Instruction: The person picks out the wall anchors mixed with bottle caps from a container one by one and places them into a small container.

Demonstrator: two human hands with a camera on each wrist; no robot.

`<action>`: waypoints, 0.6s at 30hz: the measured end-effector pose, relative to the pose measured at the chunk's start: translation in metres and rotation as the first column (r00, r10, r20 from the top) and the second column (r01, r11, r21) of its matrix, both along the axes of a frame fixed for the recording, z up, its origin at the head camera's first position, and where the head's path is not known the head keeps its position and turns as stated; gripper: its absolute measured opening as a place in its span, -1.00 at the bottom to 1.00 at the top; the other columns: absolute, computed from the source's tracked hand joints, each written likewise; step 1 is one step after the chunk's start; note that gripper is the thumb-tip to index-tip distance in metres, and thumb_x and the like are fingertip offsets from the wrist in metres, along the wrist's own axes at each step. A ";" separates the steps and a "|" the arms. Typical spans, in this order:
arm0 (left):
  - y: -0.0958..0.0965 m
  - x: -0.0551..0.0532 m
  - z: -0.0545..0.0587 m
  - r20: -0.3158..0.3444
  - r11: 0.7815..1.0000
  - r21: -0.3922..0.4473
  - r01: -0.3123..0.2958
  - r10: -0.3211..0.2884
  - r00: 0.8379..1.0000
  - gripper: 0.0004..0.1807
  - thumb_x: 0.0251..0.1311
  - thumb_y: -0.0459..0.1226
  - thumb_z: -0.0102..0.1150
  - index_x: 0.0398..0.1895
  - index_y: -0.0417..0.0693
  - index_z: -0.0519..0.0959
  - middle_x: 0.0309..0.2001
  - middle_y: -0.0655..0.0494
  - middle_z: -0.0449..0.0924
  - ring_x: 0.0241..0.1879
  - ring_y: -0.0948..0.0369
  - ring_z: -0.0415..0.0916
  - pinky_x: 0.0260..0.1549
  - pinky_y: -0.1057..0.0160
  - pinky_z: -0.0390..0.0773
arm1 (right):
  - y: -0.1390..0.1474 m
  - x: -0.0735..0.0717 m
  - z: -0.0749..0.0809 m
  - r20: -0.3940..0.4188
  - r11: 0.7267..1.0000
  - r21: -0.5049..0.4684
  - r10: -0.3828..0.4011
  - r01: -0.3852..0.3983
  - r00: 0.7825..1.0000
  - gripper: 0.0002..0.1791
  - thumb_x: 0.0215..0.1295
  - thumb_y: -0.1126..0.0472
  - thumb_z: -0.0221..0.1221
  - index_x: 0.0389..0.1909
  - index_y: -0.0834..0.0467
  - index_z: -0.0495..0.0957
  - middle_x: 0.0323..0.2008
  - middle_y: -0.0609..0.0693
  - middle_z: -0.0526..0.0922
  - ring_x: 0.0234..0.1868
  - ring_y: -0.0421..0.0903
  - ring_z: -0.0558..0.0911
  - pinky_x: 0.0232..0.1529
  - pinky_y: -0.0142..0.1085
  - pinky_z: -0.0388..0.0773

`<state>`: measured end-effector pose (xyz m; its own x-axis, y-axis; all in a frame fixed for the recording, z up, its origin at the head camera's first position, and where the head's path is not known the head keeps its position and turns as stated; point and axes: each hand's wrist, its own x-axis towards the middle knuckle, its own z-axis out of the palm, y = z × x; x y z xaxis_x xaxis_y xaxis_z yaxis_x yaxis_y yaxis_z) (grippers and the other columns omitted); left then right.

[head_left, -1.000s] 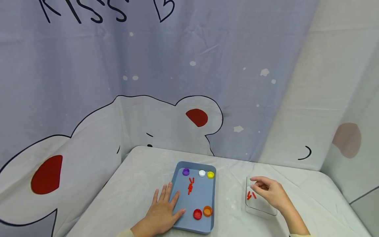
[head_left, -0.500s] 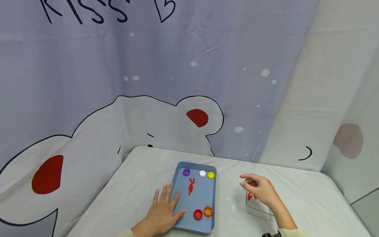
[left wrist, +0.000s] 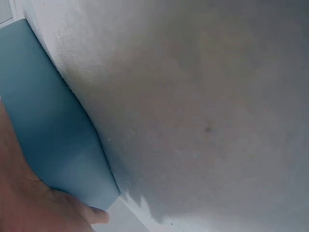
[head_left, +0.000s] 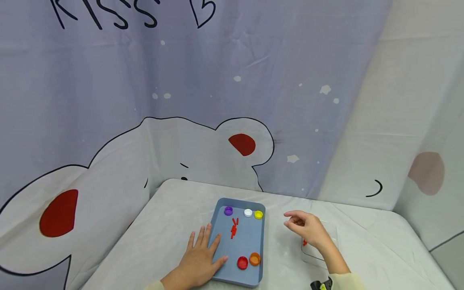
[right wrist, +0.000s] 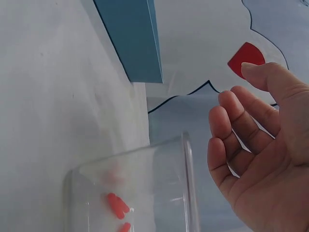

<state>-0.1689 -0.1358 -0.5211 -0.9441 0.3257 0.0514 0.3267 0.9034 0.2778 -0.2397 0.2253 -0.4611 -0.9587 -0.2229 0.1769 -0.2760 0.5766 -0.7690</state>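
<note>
My left hand (head_left: 199,259) lies with spread, straight fingers over the left rim of a blue tray (head_left: 250,241); in the left wrist view the same hand presses along the tray's outer wall (left wrist: 63,121). Just left of a clear plastic box (head_left: 319,255), my right hand (head_left: 308,228) hovers with loosely bent fingers. The right wrist view shows its thumb apart from the fingers and nothing between them. Small red sticks (right wrist: 116,205) lie inside the box, partly hidden by the hand in the head view. Several similar red sticks (head_left: 233,229) lie on the tray.
Near the tray's far end are a purple cap (head_left: 228,211), a white cap (head_left: 248,212) and a yellow cap (head_left: 258,214). A red cap (head_left: 242,263) and an orange cap (head_left: 255,259) sit at its near end. A printed curtain (head_left: 217,80) hangs behind the white-covered table (head_left: 174,213).
My right hand has moved left from over the clear box toward the tray, its fingers still loosely bent. My left hand and the things on the tray stay put.
</note>
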 end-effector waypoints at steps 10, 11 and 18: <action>0.000 0.000 0.000 0.012 1.000 -0.029 -0.008 0.008 1.000 -0.12 0.39 0.36 -0.21 0.49 -0.08 0.36 0.59 -0.28 -0.06 0.56 -0.27 -0.15 0.40 -0.41 -0.20 | -0.019 -0.010 -0.007 -0.003 0.999 -0.014 0.051 -0.051 0.999 -0.67 0.26 0.13 0.40 0.01 0.14 0.69 -0.36 -0.11 0.67 -0.35 -0.21 0.61 -0.28 -0.37 0.57; 0.000 0.001 0.000 0.014 0.999 -0.031 -0.008 0.009 1.000 -0.12 0.39 0.36 -0.22 0.49 -0.08 0.36 0.59 -0.28 -0.06 0.56 -0.27 -0.15 0.40 -0.41 -0.20 | -0.020 -0.011 -0.007 -0.004 0.998 -0.012 0.061 -0.061 0.998 -0.66 0.26 0.13 0.40 0.02 0.14 0.69 -0.36 -0.11 0.67 -0.35 -0.22 0.61 -0.29 -0.37 0.57; 0.000 0.000 -0.003 -0.002 1.000 -0.023 -0.009 0.009 1.000 -0.13 0.39 0.35 -0.19 0.48 -0.09 0.36 0.59 -0.27 -0.06 0.56 -0.27 -0.14 0.40 -0.41 -0.21 | -0.032 -0.013 -0.006 -0.036 0.990 -0.010 0.140 -0.141 0.989 -0.63 0.26 0.13 0.41 0.02 0.21 0.68 -0.36 -0.09 0.67 -0.36 -0.23 0.58 -0.31 -0.38 0.54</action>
